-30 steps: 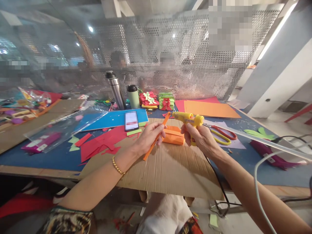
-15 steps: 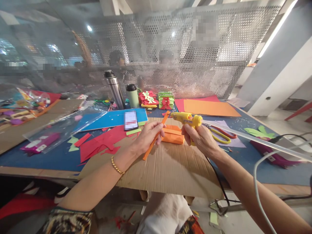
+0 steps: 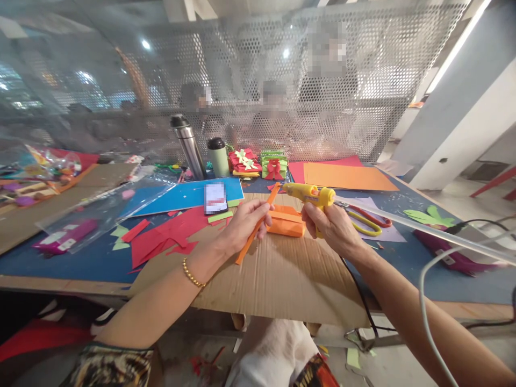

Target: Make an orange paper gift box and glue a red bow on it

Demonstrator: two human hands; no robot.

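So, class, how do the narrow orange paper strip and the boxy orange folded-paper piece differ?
Shape: the strip is long and slender; the folded piece is broader and bulkier.
Support: the strip slants in the left grip; the folded piece rests on the brown cardboard sheet.
Both are orange.

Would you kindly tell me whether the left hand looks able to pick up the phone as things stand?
Probably not right now: the left hand holds the orange strip. Nothing appears to cover the phone close by, so letting go would likely free the way.
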